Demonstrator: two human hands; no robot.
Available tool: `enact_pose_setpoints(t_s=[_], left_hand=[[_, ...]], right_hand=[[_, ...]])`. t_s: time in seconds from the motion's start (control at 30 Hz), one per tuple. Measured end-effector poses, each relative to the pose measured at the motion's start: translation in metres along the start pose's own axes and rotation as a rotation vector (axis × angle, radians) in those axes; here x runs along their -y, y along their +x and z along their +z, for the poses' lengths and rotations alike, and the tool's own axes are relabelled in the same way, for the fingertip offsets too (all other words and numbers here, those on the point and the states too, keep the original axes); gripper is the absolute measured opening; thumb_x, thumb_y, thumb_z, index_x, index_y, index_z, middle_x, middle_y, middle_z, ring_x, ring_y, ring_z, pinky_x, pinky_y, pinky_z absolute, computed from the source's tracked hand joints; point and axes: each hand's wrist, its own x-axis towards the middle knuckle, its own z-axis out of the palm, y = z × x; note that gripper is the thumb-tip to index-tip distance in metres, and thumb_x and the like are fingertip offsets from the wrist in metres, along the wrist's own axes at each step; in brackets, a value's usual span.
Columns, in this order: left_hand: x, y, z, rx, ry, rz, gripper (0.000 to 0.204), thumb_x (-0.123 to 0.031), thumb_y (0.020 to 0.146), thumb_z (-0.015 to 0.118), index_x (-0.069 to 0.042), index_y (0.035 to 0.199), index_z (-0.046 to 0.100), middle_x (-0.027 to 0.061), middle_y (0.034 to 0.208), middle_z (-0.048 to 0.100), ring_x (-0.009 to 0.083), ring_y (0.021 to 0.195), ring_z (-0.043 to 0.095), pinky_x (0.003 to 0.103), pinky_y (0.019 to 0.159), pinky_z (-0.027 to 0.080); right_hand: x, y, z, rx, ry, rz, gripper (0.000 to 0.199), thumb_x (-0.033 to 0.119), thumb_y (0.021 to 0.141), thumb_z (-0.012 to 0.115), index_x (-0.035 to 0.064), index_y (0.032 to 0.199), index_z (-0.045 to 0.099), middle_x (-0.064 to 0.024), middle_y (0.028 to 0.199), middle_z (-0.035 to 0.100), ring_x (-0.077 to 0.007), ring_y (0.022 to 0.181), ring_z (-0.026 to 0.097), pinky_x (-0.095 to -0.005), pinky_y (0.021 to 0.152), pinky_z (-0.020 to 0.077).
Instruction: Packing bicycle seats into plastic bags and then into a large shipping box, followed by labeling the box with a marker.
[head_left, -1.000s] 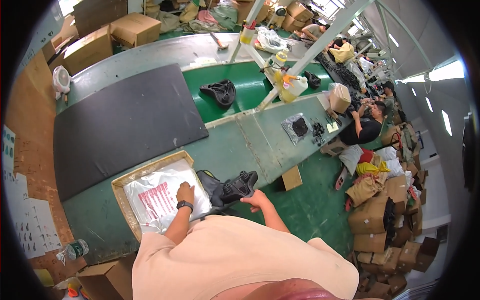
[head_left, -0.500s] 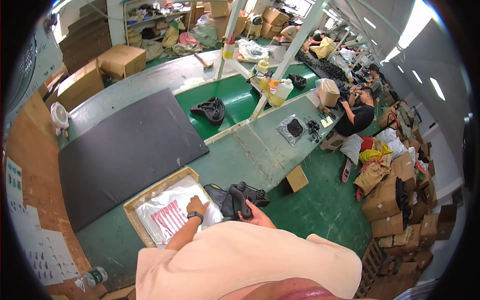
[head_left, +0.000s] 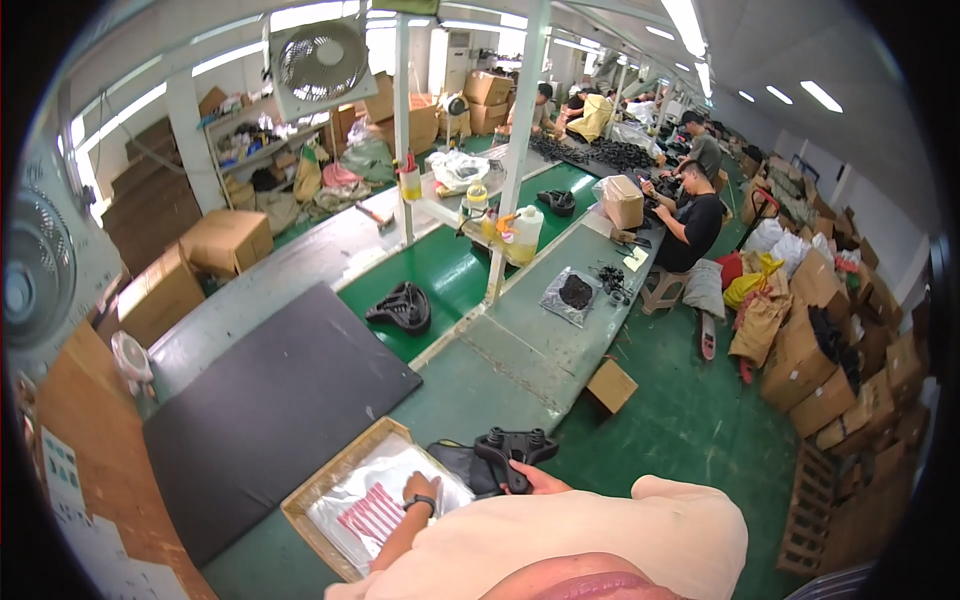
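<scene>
My right hand (head_left: pixel 540 478) grips a black bicycle saddle (head_left: pixel 515 447) by its narrow nose, its wide end with round knobs tilted up. My left hand (head_left: pixel 420 487) rests on a stack of clear plastic bags with red print (head_left: pixel 370 515), fingers loosely bent and apart. The bags lie in a shallow cardboard tray (head_left: pixel 300 498) at the bench's near edge. Between the tray and the held saddle sits a dark, soft-looking black item (head_left: pixel 462 462), partly hidden.
A black mat (head_left: pixel 280 410) covers the bench left of the tray. Beyond it, another saddle (head_left: pixel 403 308) lies on the green belt (head_left: pixel 365 290). A bag of black parts (head_left: pixel 573 293) is farther right. A seated person (head_left: pixel 690 225) works there; a carton (head_left: pixel 612 385) stands on the floor.
My view has tilted up and shifted, so the bench appears lower. My left hand's fingers have drawn in from a wider spread on the bags. The saddle stays in my right hand.
</scene>
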Motion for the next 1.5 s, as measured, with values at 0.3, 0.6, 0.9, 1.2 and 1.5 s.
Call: enact_pose_setpoints(t_s=[0.3,0.6,0.9,1.2,1.5], left_hand=[[0.051,0.023,0.007,0.176,-0.541,-0.050,0.028,-0.022,0.103,0.062,-0.001,0.096,0.079,0.0172,0.092,0.079,0.0287,0.087,0.078,0.043,0.070,0.063],[0.108,-0.056,-0.110,0.577,-2.095,-0.038,0.016,-0.023,0.107,0.066,-0.008,0.109,0.070,0.0052,0.099,0.076,0.0236,0.085,0.071,0.041,0.088,0.060],[-0.001,-0.177,-0.216,0.536,-1.693,0.363,0.013,-0.009,0.110,0.062,-0.009,0.119,0.071,0.0076,0.112,0.078,0.0240,0.099,0.076,0.048,0.097,0.064],[0.041,-0.220,-0.257,-0.109,-2.223,0.323,0.038,0.012,0.092,0.053,-0.003,0.125,0.067,0.0157,0.122,0.075,0.0268,0.109,0.074,0.045,0.093,0.063],[-0.039,-0.182,-0.242,0.203,-1.068,0.399,0.018,-0.006,0.102,0.074,0.008,0.113,0.072,0.0111,0.104,0.079,0.0159,0.091,0.074,0.028,0.083,0.058]], right_hand=[[-0.009,0.027,-0.021,0.036,0.047,-0.049,0.052,0.050,0.095,0.082,0.0015,0.108,0.069,-0.0118,0.092,0.071,-0.0258,0.078,0.071,-0.0388,0.067,0.0634],[-0.001,0.000,0.036,0.461,0.015,-0.278,0.052,0.038,0.105,0.073,0.0025,0.141,0.061,-0.0169,0.126,0.072,-0.0349,0.115,0.072,-0.0469,0.096,0.0651],[-0.013,-0.007,0.170,1.001,-0.108,0.168,0.059,0.033,0.110,0.064,0.0004,0.157,0.050,-0.0230,0.145,0.065,-0.0440,0.140,0.060,-0.0541,0.110,0.0570],[0.004,-0.069,0.195,1.115,-0.224,0.030,0.085,0.028,0.096,0.082,0.0017,0.165,0.038,-0.0192,0.154,0.058,-0.0278,0.107,0.072,-0.0397,0.085,0.0641],[0.019,-0.069,0.221,0.983,-0.438,0.195,0.062,0.028,0.107,0.066,-0.0127,0.151,0.051,-0.0364,0.141,0.064,-0.0367,0.115,0.075,-0.0451,0.099,0.0643]])
